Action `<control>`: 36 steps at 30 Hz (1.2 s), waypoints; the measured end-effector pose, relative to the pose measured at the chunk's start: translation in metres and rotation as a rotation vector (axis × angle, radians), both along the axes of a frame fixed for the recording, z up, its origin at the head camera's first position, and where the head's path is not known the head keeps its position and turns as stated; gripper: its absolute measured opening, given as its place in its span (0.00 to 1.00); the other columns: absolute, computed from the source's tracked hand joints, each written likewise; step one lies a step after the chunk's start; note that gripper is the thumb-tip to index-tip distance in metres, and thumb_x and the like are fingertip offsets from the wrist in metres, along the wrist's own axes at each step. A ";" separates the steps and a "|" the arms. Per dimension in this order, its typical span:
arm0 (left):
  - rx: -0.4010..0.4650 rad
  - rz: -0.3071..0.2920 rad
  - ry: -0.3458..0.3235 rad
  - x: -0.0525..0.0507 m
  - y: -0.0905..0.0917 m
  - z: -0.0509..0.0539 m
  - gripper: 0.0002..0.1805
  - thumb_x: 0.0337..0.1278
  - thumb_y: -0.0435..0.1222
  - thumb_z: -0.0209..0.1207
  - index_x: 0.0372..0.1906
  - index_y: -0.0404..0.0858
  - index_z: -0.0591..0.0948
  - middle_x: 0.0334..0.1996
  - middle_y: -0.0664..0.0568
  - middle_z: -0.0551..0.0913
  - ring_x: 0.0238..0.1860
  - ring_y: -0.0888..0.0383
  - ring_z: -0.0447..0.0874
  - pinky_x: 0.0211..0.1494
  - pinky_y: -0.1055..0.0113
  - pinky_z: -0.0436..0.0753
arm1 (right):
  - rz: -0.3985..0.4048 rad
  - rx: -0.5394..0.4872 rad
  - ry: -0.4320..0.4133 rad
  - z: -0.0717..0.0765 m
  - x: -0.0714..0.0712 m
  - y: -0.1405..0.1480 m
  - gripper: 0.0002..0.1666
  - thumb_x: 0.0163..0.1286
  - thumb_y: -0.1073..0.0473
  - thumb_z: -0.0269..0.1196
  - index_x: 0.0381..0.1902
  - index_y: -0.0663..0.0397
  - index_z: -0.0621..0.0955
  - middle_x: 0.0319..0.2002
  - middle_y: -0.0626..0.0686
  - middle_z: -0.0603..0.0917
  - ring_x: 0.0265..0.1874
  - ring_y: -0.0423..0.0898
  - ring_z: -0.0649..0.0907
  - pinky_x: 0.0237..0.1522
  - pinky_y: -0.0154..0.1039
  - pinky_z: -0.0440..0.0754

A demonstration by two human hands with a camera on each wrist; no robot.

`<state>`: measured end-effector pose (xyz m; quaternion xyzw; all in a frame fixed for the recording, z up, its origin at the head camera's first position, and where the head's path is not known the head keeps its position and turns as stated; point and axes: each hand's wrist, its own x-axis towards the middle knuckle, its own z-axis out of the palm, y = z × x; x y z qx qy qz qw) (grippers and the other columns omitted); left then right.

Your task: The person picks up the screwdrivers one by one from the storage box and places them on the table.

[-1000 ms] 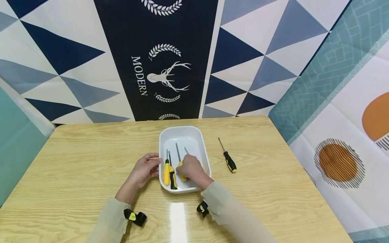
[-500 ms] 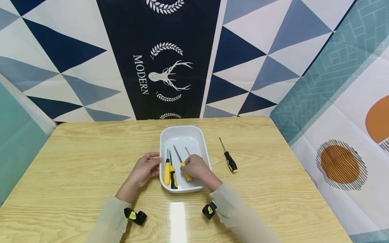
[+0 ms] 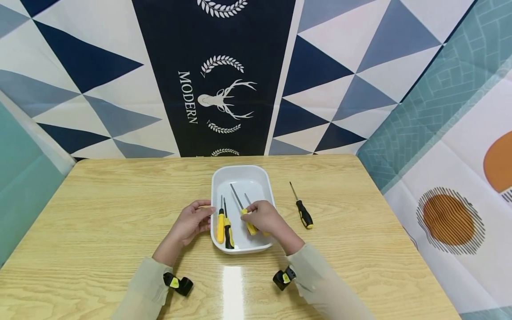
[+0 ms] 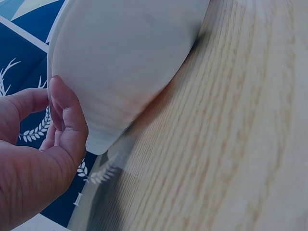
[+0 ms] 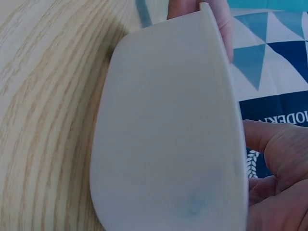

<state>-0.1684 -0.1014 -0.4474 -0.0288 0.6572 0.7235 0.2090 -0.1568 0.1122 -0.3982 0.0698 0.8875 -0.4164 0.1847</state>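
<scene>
My right hand [image 3: 265,218] is nearly closed, thumb and fingers pinching a yellow-handled screwdriver [image 3: 251,228] at my palm's nine o'clock, its shaft aimed toward eleven. My left hand [image 3: 193,223] pinches the rim of the white tray [image 3: 259,177] at its nine o'clock. Inside, a yellow driver [image 3: 221,229] and a black-and-yellow one [image 3: 228,234] lie around eight; another shaft [image 3: 247,198] shows beside my right fingers. Outside, at three, lies a black screwdriver [image 3: 304,214].

The tray [image 3: 256,181] has room at its far end — nearer, the right hand [image 3: 265,217] (pinching a screwdriver [image 3: 251,228]) blocks.
</scene>
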 end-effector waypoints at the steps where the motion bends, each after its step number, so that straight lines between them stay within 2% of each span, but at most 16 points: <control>1: -0.001 0.000 0.001 0.000 0.000 0.000 0.25 0.63 0.36 0.54 0.61 0.30 0.64 0.29 0.55 0.80 0.27 0.64 0.76 0.32 0.73 0.81 | 0.000 0.001 0.002 0.001 0.000 0.000 0.17 0.61 0.56 0.65 0.44 0.60 0.78 0.30 0.52 0.78 0.22 0.41 0.74 0.20 0.32 0.73; 9: 0.002 -0.001 0.001 0.000 0.000 -0.001 0.25 0.63 0.36 0.54 0.61 0.30 0.63 0.29 0.55 0.80 0.28 0.64 0.76 0.32 0.72 0.81 | -0.014 -0.001 -0.005 0.007 -0.001 0.002 0.17 0.61 0.56 0.65 0.44 0.59 0.78 0.31 0.53 0.78 0.24 0.42 0.75 0.22 0.32 0.74; 23: -0.004 0.002 0.001 -0.001 0.001 -0.001 0.25 0.64 0.36 0.54 0.61 0.30 0.63 0.29 0.56 0.80 0.28 0.64 0.76 0.33 0.73 0.81 | -0.011 -0.109 -0.003 0.012 -0.001 0.006 0.17 0.63 0.56 0.63 0.47 0.59 0.77 0.26 0.53 0.81 0.19 0.42 0.78 0.25 0.36 0.76; 28: -0.005 0.001 0.002 -0.001 0.000 0.000 0.25 0.64 0.36 0.54 0.61 0.31 0.64 0.29 0.56 0.80 0.28 0.63 0.76 0.33 0.72 0.81 | -0.013 -0.159 -0.001 0.013 -0.001 0.011 0.17 0.64 0.57 0.62 0.48 0.59 0.76 0.28 0.54 0.82 0.20 0.44 0.80 0.27 0.38 0.78; 36: -0.008 0.005 -0.005 -0.001 0.000 0.000 0.25 0.63 0.36 0.54 0.61 0.30 0.64 0.29 0.55 0.80 0.28 0.63 0.76 0.32 0.72 0.81 | -0.045 -0.223 0.000 0.013 -0.001 0.020 0.17 0.64 0.59 0.62 0.48 0.60 0.76 0.32 0.56 0.84 0.22 0.43 0.81 0.26 0.33 0.78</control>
